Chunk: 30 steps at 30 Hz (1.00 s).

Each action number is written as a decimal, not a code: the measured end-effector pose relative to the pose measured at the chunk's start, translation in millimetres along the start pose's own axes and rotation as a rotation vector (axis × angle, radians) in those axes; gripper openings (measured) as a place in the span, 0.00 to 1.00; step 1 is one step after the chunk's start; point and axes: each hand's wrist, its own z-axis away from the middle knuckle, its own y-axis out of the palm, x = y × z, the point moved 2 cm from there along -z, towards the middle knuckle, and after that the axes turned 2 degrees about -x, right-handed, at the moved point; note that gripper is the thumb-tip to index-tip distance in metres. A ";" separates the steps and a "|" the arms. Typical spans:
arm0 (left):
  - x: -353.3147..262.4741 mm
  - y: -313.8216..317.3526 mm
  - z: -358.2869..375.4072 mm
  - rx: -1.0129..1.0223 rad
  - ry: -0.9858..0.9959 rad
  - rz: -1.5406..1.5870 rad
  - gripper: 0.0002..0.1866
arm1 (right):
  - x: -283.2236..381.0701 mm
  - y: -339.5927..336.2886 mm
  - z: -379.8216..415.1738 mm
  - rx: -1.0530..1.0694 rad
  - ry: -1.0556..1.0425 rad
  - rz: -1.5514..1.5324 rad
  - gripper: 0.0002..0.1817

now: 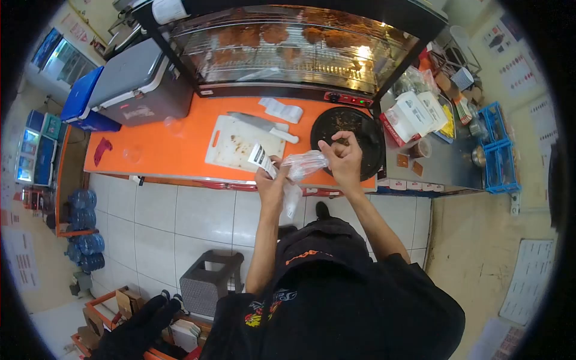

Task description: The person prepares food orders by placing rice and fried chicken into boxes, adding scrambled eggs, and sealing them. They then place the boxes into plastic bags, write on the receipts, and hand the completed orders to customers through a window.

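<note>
Dark shirt [372,306] fills the foreground, both forearms reaching forward from it. Left grip [271,185]: clamped on a clear plastic bag [306,163] and a white printed slip [262,158], loose film hanging below the fingers. Right grip [345,163]: fingers curled, touching the bag's right end; whether they clamp it, cannot tell. Key relation: bag spans the gap between the grips, over the front part of the orange desk [180,150]. Long axis runs crosswise, slanting slightly away from the body toward the right. Seen from the left grip, bag lies rightward; from the right, leftward. Beyond: cutting board [231,144] by the left grip, knife [255,122] across its far edge, handle rightward. Round black tray [372,143] beneath the right. Farther, crumpled paper [282,110]; rearmost, lit display cabinet [288,60].
</note>
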 end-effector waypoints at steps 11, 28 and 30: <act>80.0 81.9 0.6 -0.137 -0.009 -0.241 0.12 | -21.7 -111.2 -44.0 0.405 0.234 -0.337 0.30; 75.9 165.5 92.8 -0.068 -0.044 -0.277 0.08 | -6.9 -217.3 -36.4 1.152 0.478 -0.620 0.18; 57.3 162.3 124.9 -0.117 0.029 -0.233 0.09 | 12.6 -213.3 -3.0 1.110 0.330 -0.652 0.24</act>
